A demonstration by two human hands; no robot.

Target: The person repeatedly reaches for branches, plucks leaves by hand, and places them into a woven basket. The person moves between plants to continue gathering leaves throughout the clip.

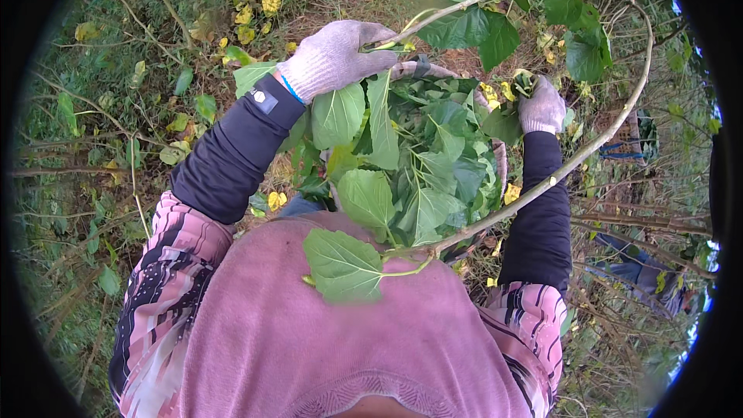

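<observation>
A long bare-barked branch [644,64] loops from near my chest, over my right forearm and round to my left hand [339,58]. That hand, in a pale knitted glove, pinches the branch's thin green tip between thumb and fingers. My right hand [541,105], gloved too, is closed around a bunch of green leaves [524,82] beyond the right side of a basket. The basket's pale rim [499,162] surrounds a heap of picked green leaves [447,145]. Several broad leaves [367,197] hang over its near left side. One large leaf [345,267] lies before my chest.
Thin stems [157,0] and undergrowth crowd the left side. Yellow leaves [271,4] dot the ground beyond. At right, a person in blue trousers [624,264] is partly hidden by branches [650,222], and another container with blue bands [630,148] stands nearby.
</observation>
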